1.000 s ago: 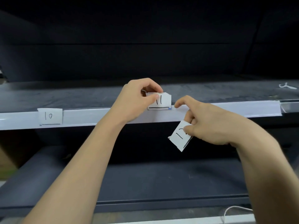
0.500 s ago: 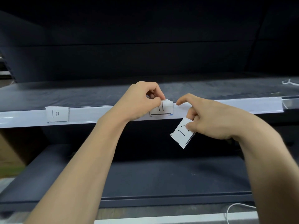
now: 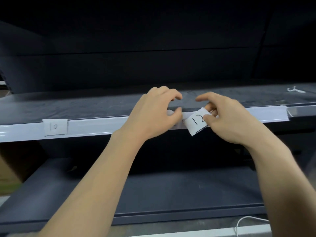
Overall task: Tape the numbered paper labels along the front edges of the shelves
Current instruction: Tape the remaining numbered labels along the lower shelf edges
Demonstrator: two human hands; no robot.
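left hand: over the white front strip of the upper shelf. Fingers curled, claw-like. Index tip and thumb tip are apart, with a narrow gap.
left thumb: tip sits on a bit of white paper at the strip's top edge. The hand hides any number on it. I can't tell whether the hand grips the paper or only presses it.
right hand: just right of the left hand, not touching it. Thumb and curled fingers pinch label 12. Index is stretched left above the shelf deck, tip in the air.
label 12: white slip with a black handwritten "12", the 2 partly under the thumb. It is tilted, upper part across the strip front, lower corner hanging below the strip. Whether it touches the strip, I can't tell.
label 10: flat on the strip front, upright, well left of both hands.
front strip: runs left to right and ends near the right side, with a clear section past it.
upper shelf: dark deck. A small white hook-shaped item lies far right, well apart from the hands.
lower shelf: dark, beneath both forearms.
cable: thin and white, looping at bottom right below the lower shelf.
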